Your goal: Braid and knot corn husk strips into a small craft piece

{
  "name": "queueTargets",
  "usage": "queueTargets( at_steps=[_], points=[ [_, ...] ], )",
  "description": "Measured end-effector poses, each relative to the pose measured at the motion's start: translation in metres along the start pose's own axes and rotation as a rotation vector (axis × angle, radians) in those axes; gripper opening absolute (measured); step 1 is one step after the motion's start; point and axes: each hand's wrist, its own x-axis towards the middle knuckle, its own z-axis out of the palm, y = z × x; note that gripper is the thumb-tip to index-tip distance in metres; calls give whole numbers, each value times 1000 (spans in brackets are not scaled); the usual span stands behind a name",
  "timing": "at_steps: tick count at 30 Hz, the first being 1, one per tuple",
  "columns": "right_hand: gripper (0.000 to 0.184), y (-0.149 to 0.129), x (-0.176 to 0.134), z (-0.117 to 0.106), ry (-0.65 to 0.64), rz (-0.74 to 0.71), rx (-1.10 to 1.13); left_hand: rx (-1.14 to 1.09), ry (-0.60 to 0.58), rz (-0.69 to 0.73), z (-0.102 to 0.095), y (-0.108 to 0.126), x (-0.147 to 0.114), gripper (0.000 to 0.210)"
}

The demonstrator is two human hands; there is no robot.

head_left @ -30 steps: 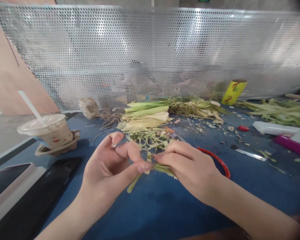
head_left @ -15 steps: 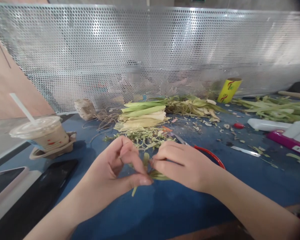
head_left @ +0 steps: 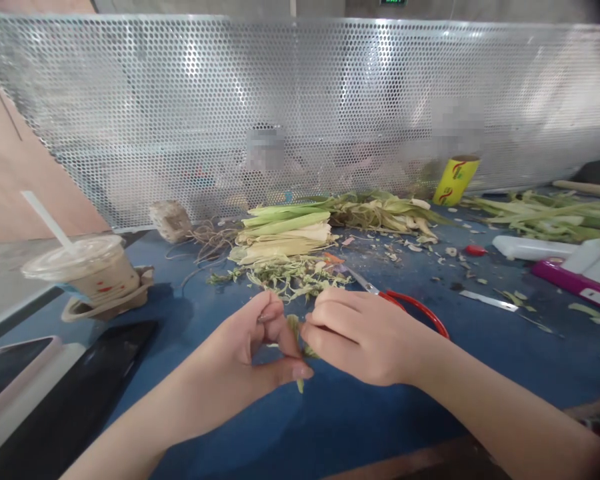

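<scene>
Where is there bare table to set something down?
Bare blue tabletop shows on the wearer's side of the left hand and right hand, and between the right forearm and white blade. A narrower strip separates the left hand from the black device. Crowded beyond the hands: husk stack, leafy trimmings, red-handled scissors.

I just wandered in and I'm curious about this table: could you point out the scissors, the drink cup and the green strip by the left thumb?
Scissors (head_left: 418,304): head view, on a red handle loop.
Drink cup (head_left: 97,277): head view, on its side wall.
Green strip (head_left: 301,386): head view, on its lower tip.
</scene>
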Motion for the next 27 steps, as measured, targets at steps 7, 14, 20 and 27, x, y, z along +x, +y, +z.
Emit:
queueTargets(
  at_steps=[7, 14, 20, 27],
  points=[
    [16, 7, 0, 3, 8, 302, 371, 56, 179, -24, -2, -1, 7, 26],
    [39, -2, 3, 19, 30, 896, 1233, 34, 485, 86, -2, -4, 14, 35],
    [25, -5, 8, 14, 6, 929, 1223, -35, 421, 83, 0, -12, 15, 37],
    [28, 3, 10, 17, 26, 907, 1085, -44, 302, 96, 3, -10, 14, 39]
  ],
)
